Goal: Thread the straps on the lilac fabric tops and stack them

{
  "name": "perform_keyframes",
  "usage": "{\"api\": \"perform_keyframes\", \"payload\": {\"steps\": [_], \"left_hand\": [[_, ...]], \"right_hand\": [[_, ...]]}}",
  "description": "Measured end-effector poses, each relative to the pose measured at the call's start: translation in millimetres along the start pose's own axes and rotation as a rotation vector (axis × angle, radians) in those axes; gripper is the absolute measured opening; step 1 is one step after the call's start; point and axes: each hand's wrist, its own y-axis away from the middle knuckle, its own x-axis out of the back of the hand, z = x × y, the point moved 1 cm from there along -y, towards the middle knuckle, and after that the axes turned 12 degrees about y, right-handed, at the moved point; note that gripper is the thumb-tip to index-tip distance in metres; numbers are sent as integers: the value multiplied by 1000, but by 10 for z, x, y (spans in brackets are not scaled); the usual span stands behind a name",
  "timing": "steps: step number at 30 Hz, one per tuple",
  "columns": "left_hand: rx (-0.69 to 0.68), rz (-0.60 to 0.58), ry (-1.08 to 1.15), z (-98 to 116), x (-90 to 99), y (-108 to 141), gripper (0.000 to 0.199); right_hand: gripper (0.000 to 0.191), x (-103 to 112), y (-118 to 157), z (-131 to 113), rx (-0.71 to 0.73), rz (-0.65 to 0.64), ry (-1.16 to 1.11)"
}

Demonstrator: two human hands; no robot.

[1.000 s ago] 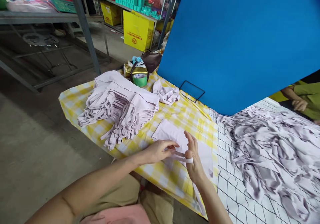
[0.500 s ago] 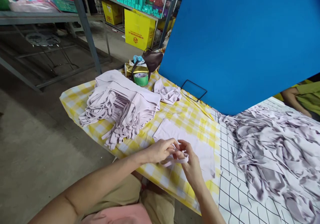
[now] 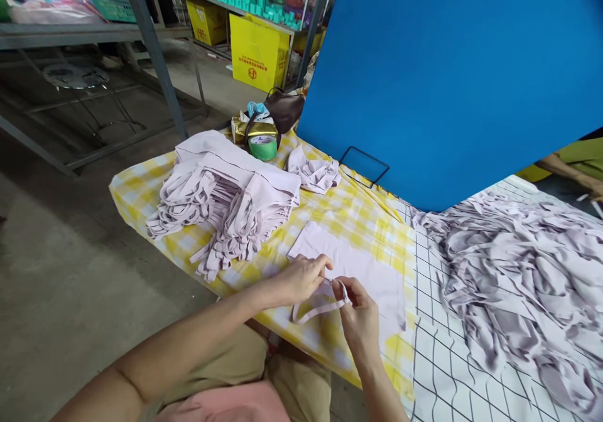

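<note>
A flat piece of pale lilac fabric [image 3: 362, 265] lies on the yellow checked tablecloth [image 3: 264, 284] under my hands. One thin fabric strap [image 3: 320, 311] of the same colour loops near its front edge. My left hand [image 3: 304, 279] is closed, thumb and forefinger pinching the strap's end. My right hand [image 3: 360, 312] also pinches the strap, a short way to the right, with a loop rising over its fingers. To the left sits a stack of lilac fabric pieces [image 3: 230, 164], their straps bunched toward me.
Behind the stack are green tape [image 3: 262, 147] and a dark bag [image 3: 285, 109]. A crumpled lilac cloth [image 3: 313, 171] lies nearby. A big blue board [image 3: 433, 83] rises at the back. Loose lilac fabric [image 3: 518, 284] is heaped at right, near another person's arm [image 3: 570, 174].
My hands have drawn slightly apart, stretching the strap between them. The strap's loop now hangs lower and farther left. At far right, the other person's arm has moved.
</note>
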Motion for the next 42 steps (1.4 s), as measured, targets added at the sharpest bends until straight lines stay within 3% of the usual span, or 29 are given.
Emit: {"api": "perform_keyframes", "payload": {"steps": [3, 9, 13, 22, 42], "left_hand": [[-132, 21, -289, -95, 69, -83, 17], [-399, -127, -629, -176, 72, -258, 7], [-512, -139, -750, -184, 20, -344, 19], [-184, -81, -407, -320, 57, -440, 9], [-247, -93, -374, -427, 52, -487, 13]], "right_hand": [[30, 13, -50, 71, 13, 58, 127], [25, -34, -159, 177, 46, 41, 224], [21, -91, -213, 230, 12, -18, 202], [23, -114, -306, 270, 77, -19, 302], [22, -158, -373, 232, 172, 39, 355]]}}
